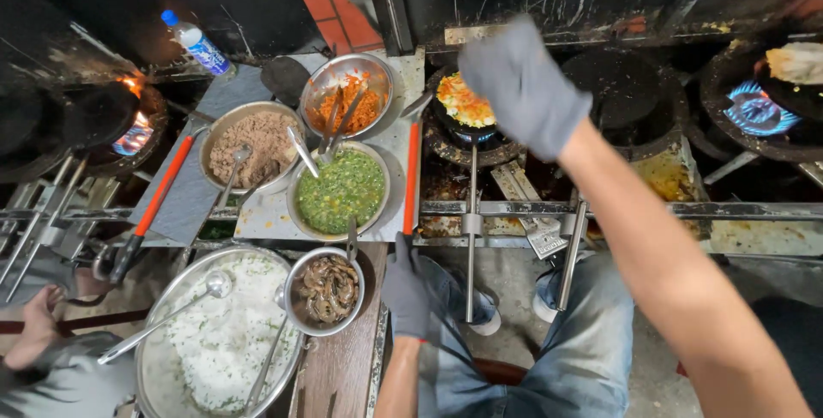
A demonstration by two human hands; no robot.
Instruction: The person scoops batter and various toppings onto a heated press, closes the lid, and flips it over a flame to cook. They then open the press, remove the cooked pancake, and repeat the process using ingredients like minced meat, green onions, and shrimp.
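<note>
Raised close to the lens, right hand (523, 84) hovers gloved, fingers curled on nothing, over the small pan (464, 102) of egg on its burner; left hand (405, 291) rests empty by the counter (343, 366), so steady the handle first.

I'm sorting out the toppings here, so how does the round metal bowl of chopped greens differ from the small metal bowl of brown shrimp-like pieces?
The round metal bowl of chopped greens is wider and shallower; the small metal bowl of brown shrimp-like pieces is narrower. The greens bowl sits on the pale counter by the burners, while the small bowl rests on the wooden board, against the large rice pan and close to the gloved left hand. Both are round, shiny metal.
</note>
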